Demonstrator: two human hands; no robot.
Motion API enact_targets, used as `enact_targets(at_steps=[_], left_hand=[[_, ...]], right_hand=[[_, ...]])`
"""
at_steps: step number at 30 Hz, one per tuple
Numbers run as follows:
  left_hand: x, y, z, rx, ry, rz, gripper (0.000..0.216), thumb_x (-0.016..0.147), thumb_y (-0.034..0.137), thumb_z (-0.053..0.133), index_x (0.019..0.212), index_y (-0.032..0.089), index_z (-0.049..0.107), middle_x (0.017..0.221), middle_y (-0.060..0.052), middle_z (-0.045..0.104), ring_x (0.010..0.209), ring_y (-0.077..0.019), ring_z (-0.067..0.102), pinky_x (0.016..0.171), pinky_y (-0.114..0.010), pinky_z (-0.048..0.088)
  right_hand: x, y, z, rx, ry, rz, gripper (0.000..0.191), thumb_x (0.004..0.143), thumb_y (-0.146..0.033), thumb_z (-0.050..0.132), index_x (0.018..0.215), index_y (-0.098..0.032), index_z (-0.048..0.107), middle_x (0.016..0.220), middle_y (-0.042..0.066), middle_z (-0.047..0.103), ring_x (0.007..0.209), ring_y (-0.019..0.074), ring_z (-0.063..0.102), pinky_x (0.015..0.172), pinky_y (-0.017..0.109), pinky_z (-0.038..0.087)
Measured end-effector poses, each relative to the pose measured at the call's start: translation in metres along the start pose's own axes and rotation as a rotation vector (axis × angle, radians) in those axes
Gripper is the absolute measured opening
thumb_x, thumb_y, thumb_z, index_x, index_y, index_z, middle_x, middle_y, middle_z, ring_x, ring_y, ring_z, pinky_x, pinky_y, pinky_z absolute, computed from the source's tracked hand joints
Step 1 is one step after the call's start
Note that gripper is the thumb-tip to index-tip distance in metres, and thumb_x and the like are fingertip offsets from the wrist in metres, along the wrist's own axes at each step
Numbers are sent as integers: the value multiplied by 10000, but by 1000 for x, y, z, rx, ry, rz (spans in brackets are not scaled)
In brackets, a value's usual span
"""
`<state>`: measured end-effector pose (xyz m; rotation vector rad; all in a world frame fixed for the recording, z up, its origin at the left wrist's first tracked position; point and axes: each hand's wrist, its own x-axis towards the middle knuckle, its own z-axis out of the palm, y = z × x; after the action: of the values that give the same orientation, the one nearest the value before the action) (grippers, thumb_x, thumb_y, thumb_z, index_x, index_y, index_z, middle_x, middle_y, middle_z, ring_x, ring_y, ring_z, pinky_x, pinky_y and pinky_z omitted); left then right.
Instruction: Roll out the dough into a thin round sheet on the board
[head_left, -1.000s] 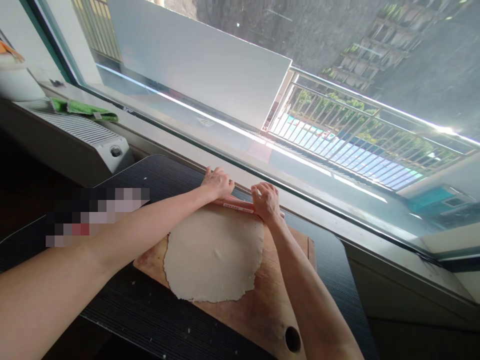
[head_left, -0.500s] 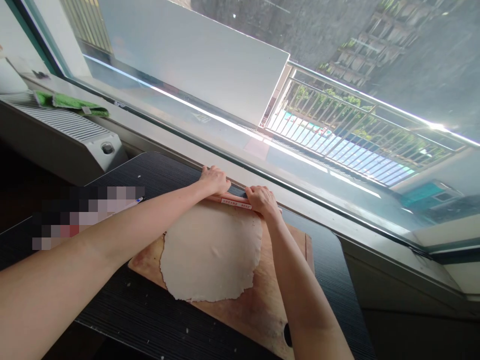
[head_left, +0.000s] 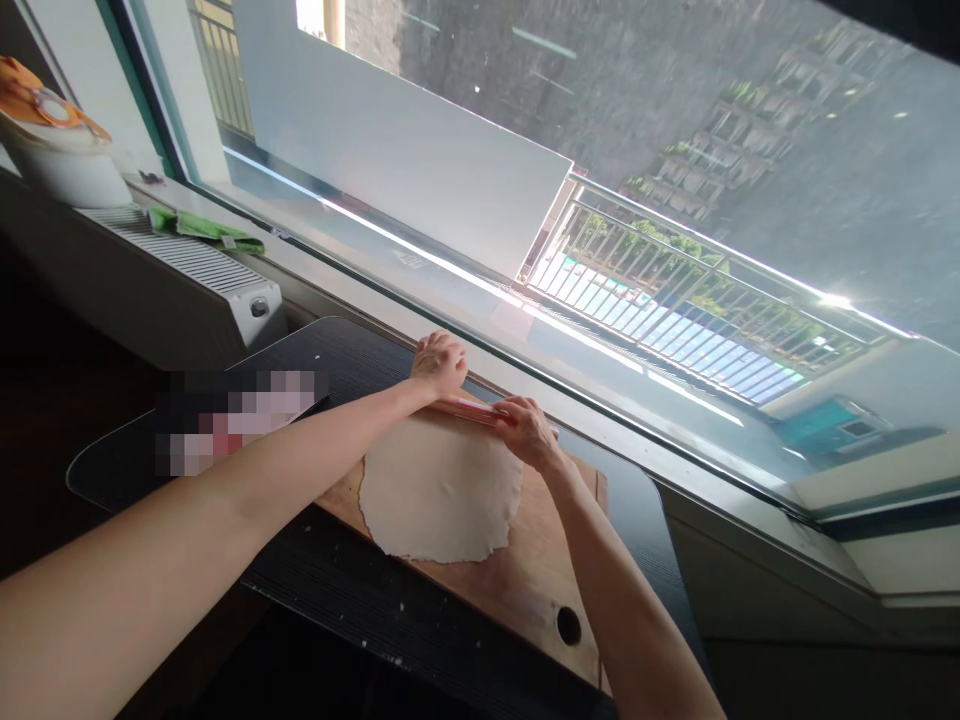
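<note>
A wooden rolling pin with a printed label lies across the far edge of a broad, thin sheet of dough. My left hand is curled over the pin's left end, its fingers bent and partly hidden behind the knuckles. Toward the other end, my right hand wraps round the pin, fingers closed. The pale dough has a ragged rim and rests flat on a wooden cutting board with a round hole near its close corner. My left forearm covers part of the board's left side.
The board is on a black table beside a large window. At left stands a radiator with a green cloth and a white container with something orange on top. A blurred-out item lies left of my forearm.
The view has shifted, bringing the orange-topped container into sight at left. The pin has turned, so its label shows less. My left hand's knuckles are raised more.
</note>
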<state>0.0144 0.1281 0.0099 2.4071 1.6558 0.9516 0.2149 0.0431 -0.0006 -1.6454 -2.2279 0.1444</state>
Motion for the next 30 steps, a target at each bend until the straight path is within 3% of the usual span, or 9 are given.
enact_targets(at_steps=[5,8,11,15,18,20,23,26,30], left_hand=[[-28,0,-39,-172,293,-15,243,877,219,463,1012,202,665,1176,-103,653,1248,-267,501,1071,-442,407],[-65,-5,-61,-247,419,16,245,896,256,445,1004,210,660,1154,-90,660,1189,-246,547,1062,-416,425],[-111,-15,-70,-205,339,54,261,903,279,440,998,200,670,1141,-99,670,1167,-244,570,1067,-416,426],[-159,-28,-62,-87,110,101,261,879,256,467,1013,218,688,1176,-96,675,1208,-266,558,1078,-458,413],[-174,-34,-54,-27,34,108,252,883,272,481,1021,229,687,1175,-103,679,1224,-279,554,1086,-490,396],[-178,-36,-53,-6,6,115,252,893,281,477,1033,228,680,1179,-108,679,1232,-279,553,1098,-507,377],[-180,-36,-53,17,-16,120,262,899,297,473,1055,227,673,1218,-116,668,1244,-286,548,1117,-540,345],[-182,-36,-52,38,-14,108,294,905,313,470,1113,222,656,1248,-126,658,1262,-298,536,1123,-555,332],[-184,-36,-49,53,2,110,328,919,319,460,1184,213,624,1284,-132,643,1294,-296,513,1141,-548,311]], right_hand=[[-14,-13,-5,-18,-66,4,413,780,-113,566,1166,-200,688,1109,88,670,1092,246,547,986,374,444],[-26,-9,-19,-3,25,67,376,781,-117,552,1123,-190,691,1096,95,667,1055,240,564,963,373,459],[-58,7,-40,-21,79,132,322,788,-123,520,1045,-189,704,1034,90,673,987,231,590,936,366,471],[-111,29,-61,-66,-16,235,307,797,-138,515,1015,-219,716,1020,83,679,996,241,604,943,362,470],[-129,26,-69,-92,-120,319,371,791,-132,519,1092,-229,713,1131,83,670,1098,253,591,1007,378,435],[-122,13,-69,-80,-158,374,409,813,-172,537,1192,-225,683,1248,89,634,1166,262,572,1037,392,411],[-94,-18,-60,-39,-51,412,409,938,-332,478,1316,-240,605,1361,90,569,1237,252,536,1056,388,389],[-65,-45,-37,-61,71,426,401,1013,-378,356,1287,-222,605,1346,105,572,1238,235,519,1060,379,370],[-52,-57,-6,-177,93,349,386,1028,-422,356,1237,-225,613,1293,104,602,1210,243,500,1077,415,319]])
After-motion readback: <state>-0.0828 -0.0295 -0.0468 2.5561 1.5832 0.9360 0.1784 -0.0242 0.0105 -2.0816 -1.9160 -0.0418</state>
